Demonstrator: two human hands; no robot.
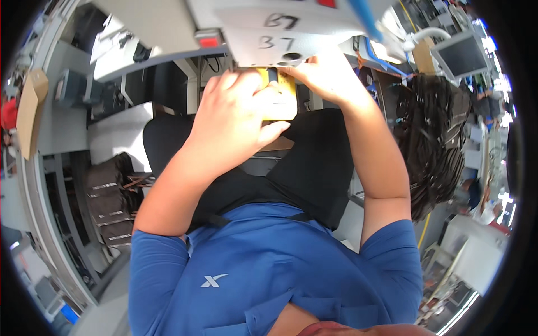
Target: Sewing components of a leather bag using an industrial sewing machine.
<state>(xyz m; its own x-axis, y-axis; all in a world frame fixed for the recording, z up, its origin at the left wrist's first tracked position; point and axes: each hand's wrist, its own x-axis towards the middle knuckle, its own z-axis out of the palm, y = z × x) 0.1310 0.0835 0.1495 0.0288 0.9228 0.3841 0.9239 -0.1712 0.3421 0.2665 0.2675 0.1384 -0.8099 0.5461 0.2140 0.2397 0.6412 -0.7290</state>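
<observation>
Currently both hands up at the sewing machine head. Left hand lies flat, fingers spread, on the yellow piece; right hand pinches its far edge just under the machine. Black fabric hangs below the wrists. My read: work mid-way, piece positioned w/ stitching not visibly finished; can't see needle.

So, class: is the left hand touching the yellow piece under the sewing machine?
Touching: the head view shows the left hand lying flat on the yellow piece, covering part of it.
</observation>
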